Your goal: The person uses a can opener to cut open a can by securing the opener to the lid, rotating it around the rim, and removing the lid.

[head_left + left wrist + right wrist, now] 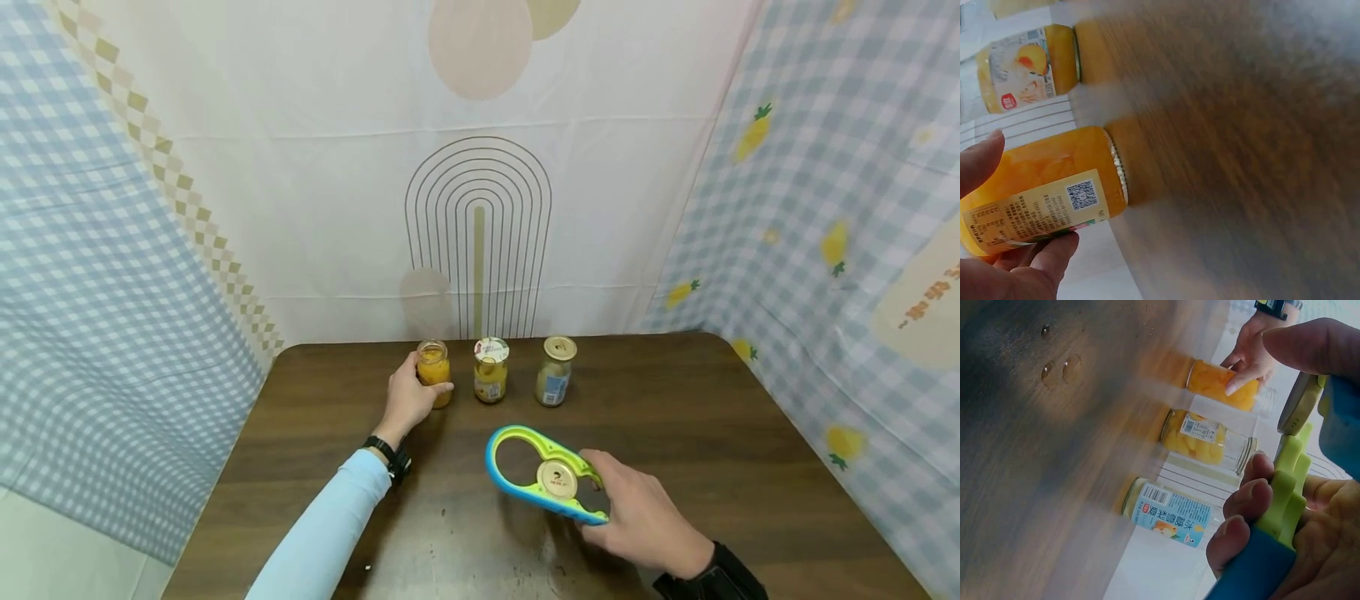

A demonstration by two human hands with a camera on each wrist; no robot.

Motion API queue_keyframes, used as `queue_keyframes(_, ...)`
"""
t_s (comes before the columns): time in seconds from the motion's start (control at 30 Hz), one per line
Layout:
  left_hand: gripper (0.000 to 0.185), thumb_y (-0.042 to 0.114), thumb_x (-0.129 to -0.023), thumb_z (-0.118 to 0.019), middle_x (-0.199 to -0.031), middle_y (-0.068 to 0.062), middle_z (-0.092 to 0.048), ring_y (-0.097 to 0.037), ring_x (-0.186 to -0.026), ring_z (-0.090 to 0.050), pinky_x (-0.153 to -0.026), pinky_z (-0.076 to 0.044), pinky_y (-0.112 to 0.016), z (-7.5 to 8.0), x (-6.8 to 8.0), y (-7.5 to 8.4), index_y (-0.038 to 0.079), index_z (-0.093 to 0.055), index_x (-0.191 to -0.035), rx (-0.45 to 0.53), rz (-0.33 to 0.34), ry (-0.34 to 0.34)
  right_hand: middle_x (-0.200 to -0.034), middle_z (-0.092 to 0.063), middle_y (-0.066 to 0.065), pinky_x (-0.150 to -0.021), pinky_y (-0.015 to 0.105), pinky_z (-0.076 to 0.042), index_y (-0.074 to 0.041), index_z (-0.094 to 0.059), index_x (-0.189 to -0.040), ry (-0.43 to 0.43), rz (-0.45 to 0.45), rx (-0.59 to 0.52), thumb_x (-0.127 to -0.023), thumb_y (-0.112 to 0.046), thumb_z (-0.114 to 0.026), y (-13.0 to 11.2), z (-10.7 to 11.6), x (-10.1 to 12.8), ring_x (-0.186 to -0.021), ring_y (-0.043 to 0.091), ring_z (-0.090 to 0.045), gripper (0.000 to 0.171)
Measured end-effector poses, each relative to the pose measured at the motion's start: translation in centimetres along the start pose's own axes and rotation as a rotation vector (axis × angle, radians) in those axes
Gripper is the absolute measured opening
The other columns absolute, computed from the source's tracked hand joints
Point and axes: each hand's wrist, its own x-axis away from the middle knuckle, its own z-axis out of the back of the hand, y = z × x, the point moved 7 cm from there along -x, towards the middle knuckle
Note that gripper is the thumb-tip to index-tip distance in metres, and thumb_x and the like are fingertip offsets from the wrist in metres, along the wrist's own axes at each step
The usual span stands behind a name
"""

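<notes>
The left hand point(407, 397) grasps the orange jar point(433, 367), which is at ten o'clock from the opener point(553, 450) and shows no lid; this one seems done. The right hand point(642, 512) holds the opener with curled fingers, and a gold lid point(557, 480) sits at its middle, probably from that jar. Still closed are the middle jar point(491, 375), at eleven o'clock, and the right-side jar point(555, 373), at twelve.

And there's a QR code point(1082, 194) on the orange jar point(1044, 169), rows of fine Chinese print beside it, too small to read! Over on the blue-label jar point(1172, 514), a barcode point(1155, 494) and bigger Chinese characters, blurred; the middle jar point(1186, 442) shows another barcode; the gold lid's point(557, 479) print, illegible.
</notes>
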Motion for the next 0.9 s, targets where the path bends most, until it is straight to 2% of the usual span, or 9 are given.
queue_keyframes(0.23, 0.06, 0.023, -0.087, -0.091, -0.132, -0.018, -0.071, -0.039, -0.125, -0.066, -0.109, -0.053, -0.056, 0.2, -1.0, -0.5, 0.008, -0.058, -0.135, -0.002, 0.036, 0.025, -0.126, -0.07, -0.002, -0.072, 0.025, -0.049, -0.015, -0.053, -0.15, -0.011, 0.039, -0.022, -0.076, -0.038, -0.093, -0.4, -0.5, -0.1, -0.096, 0.009, -0.065, 0.087)
queue_keyframes(0.4, 0.062, 0.023, -0.087, -0.091, -0.134, -0.018, -0.07, -0.04, -0.128, -0.065, -0.112, -0.052, -0.057, 0.5, -1.2, -0.8, 0.008, -0.058, -0.137, -0.001, 0.054, 0.026, -0.124, -0.07, -0.003, -0.071, 0.025, -0.049, -0.016, -0.053, -0.15, -0.017, 0.03, -0.01, -0.076, -0.039, -0.093, -0.4, -0.7, 0.0, -0.095, 0.007, -0.064, 0.087)
queue_keyframes(0.63, 0.062, 0.024, -0.086, -0.091, -0.135, -0.018, -0.07, -0.04, -0.128, -0.065, -0.112, -0.052, -0.057, 0.3, -1.0, -1.0, 0.008, -0.058, -0.136, -0.007, 0.062, 0.033, -0.122, -0.07, -0.002, -0.071, 0.025, -0.048, -0.015, -0.053, -0.15, -0.023, 0.015, -0.009, -0.075, -0.037, -0.093, -0.2, -0.6, 0.0, -0.095, 0.008, -0.063, 0.087)
queue_keyframes(0.9, 0.06, 0.024, -0.085, -0.092, -0.13, -0.02, -0.072, -0.04, -0.123, -0.067, -0.108, -0.053, -0.056, 1.0, -0.6, -1.1, 0.006, -0.06, -0.131, -0.032, 0.064, 0.039, -0.127, -0.07, -0.002, -0.074, 0.027, -0.049, -0.017, -0.053, -0.15, -0.045, 0.014, -0.049, -0.076, -0.037, -0.092, -0.3, -0.7, 0.1, -0.095, 0.009, -0.062, 0.087)
